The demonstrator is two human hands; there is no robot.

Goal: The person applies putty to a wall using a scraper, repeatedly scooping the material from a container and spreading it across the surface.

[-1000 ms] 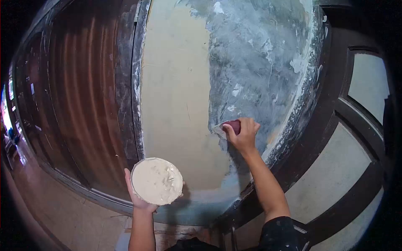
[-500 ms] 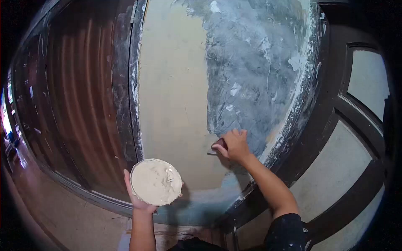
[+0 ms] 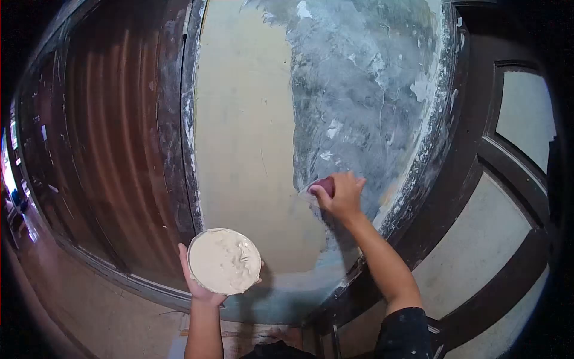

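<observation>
My left hand (image 3: 200,287) holds a round tub of cream paste (image 3: 224,261) from below, low in front of the wall, its fingers wrapped round the rim. The paste has a rough, stirred patch on its right side. My right hand (image 3: 339,194) grips a dark red handled scraper (image 3: 323,186), whose blade lies against the wall where two surfaces meet. To the left of that edge the wall has a smooth cream coat (image 3: 245,137); to the right it is mottled grey (image 3: 353,102) with white smears.
Dark brown wooden panelling (image 3: 110,143) stands on the left, past a paint-marked post (image 3: 179,119). A dark framed door with pale panels (image 3: 478,239) is on the right. The brown floor (image 3: 113,311) shows at lower left.
My right hand and the scraper have moved up and slightly right along the edge of the cream coat. The tub in my left hand has barely shifted.
</observation>
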